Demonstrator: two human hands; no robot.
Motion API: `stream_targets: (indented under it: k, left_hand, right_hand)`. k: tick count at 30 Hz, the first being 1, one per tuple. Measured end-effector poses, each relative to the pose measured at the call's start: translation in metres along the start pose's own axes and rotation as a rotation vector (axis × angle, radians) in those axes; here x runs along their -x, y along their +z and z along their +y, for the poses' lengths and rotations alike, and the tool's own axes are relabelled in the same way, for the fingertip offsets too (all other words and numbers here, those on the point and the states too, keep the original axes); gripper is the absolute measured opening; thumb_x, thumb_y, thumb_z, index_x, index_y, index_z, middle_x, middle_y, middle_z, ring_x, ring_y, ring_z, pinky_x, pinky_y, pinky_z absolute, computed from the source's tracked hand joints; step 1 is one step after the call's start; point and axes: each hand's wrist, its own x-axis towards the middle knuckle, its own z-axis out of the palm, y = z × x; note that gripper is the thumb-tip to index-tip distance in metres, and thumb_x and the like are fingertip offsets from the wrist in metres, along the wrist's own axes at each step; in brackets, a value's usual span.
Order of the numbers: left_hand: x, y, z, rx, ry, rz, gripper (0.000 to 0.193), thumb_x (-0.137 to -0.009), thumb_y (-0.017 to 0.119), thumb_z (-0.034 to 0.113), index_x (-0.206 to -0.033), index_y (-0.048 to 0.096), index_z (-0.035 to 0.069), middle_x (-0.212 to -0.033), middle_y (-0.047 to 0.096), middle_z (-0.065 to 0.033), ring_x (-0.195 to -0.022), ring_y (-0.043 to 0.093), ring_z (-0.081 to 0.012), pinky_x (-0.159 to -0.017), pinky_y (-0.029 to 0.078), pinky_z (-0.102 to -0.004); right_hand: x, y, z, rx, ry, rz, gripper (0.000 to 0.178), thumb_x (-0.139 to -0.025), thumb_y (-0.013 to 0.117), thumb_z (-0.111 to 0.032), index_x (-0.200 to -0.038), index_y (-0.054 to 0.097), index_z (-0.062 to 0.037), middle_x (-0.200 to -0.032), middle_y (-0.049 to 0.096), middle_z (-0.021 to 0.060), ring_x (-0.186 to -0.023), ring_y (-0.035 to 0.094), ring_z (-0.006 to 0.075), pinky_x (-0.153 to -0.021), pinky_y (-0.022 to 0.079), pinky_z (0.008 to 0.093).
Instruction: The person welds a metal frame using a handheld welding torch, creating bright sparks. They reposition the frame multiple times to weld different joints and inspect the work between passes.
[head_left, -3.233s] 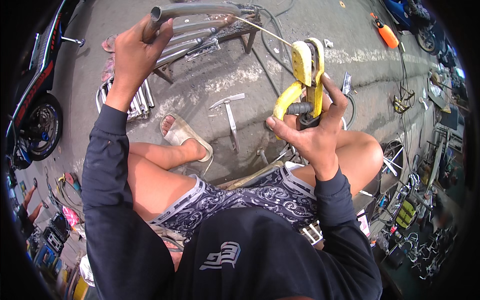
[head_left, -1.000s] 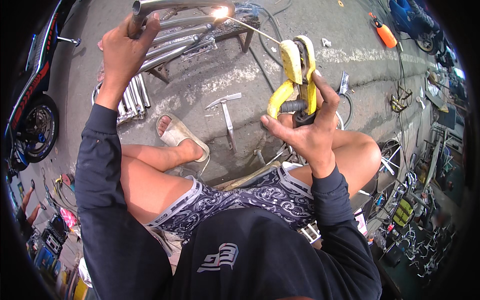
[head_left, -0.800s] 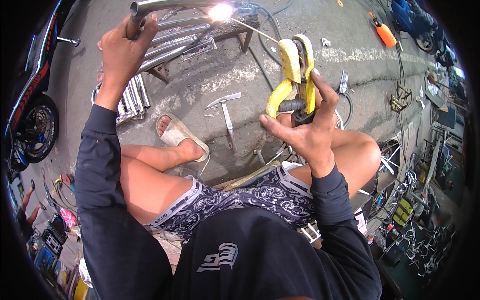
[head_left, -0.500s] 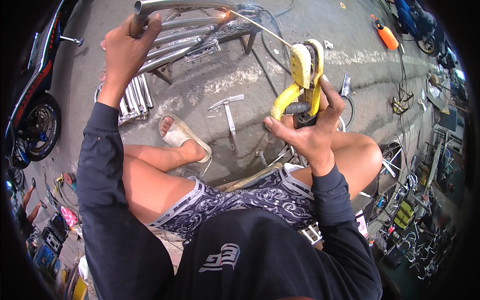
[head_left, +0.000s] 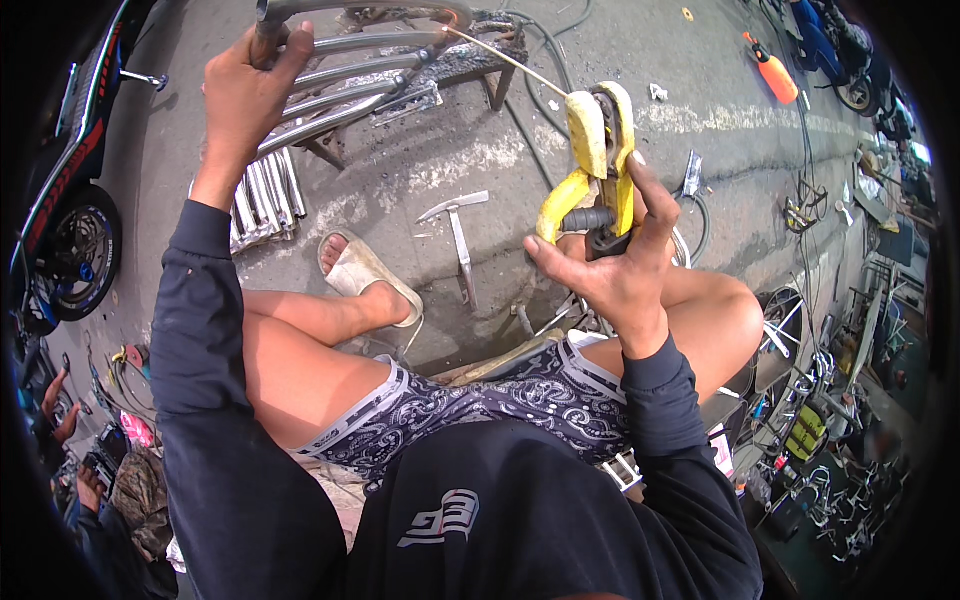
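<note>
My left hand [head_left: 247, 100] is closed round the end of a bent metal tube frame [head_left: 365, 45], made of several curved grey tubes resting on a low metal stand [head_left: 480, 62]. In my right hand [head_left: 622, 265] is a yellow welding electrode holder [head_left: 588, 150], gripped with the thumb and fingers near its base. A thin pale welding rod [head_left: 510, 66] sticks out of its jaws toward the upper left. The rod's tip is at the right end of the tubes, where a faint orange glow shows; whether it touches the metal I cannot tell.
A chipping hammer [head_left: 459, 240] lies on the concrete before me. Several shiny tubes [head_left: 268, 200] are stacked at the left, near a parked motorcycle [head_left: 80, 245]. An orange spray bottle [head_left: 773, 76] is far right. Cables [head_left: 530, 130] cross the floor; metal parts [head_left: 840, 500] clutter the right.
The tube frame and both hands have shifted slightly left, along with the electrode holder. The bright glow at the rod's tip has dimmed. More of other people shows at the lower left.
</note>
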Motion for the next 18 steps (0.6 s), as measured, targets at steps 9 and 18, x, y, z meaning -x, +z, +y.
stream_targets:
  k: [9, 18]
  left_hand:
    - [0.0, -0.0018, -0.0004, 0.013, 0.052, -0.013, 0.049, -0.098, 0.079, 0.05, -0.098, 0.074, 0.001, -0.07, 0.065, -0.0012, -0.069, 0.051, -0.0082, -0.066, 0.045, -0.0276]
    - [-0.0016, -0.0028, -0.0032, -0.013, 0.097, -0.019, 0.051, -0.098, 0.078, 0.051, -0.096, 0.074, 0.001, -0.071, 0.066, -0.0017, -0.069, 0.052, -0.0092, -0.067, 0.046, -0.0286]
  right_hand:
    - [-0.0028, 0.0021, -0.0027, 0.013, 0.015, -0.003, 0.115, -0.066, 0.105, -0.027, -0.152, 0.033, -0.0034, -0.133, 0.064, 0.0281, -0.119, 0.07, 0.0327, -0.1, 0.058, 0.0414]
    - [-0.0012, 0.0039, 0.0009, -0.003, 0.045, -0.011, 0.116, -0.067, 0.105, -0.028, -0.153, 0.031, -0.0036, -0.134, 0.063, 0.0281, -0.118, 0.07, 0.032, -0.099, 0.059, 0.0415]
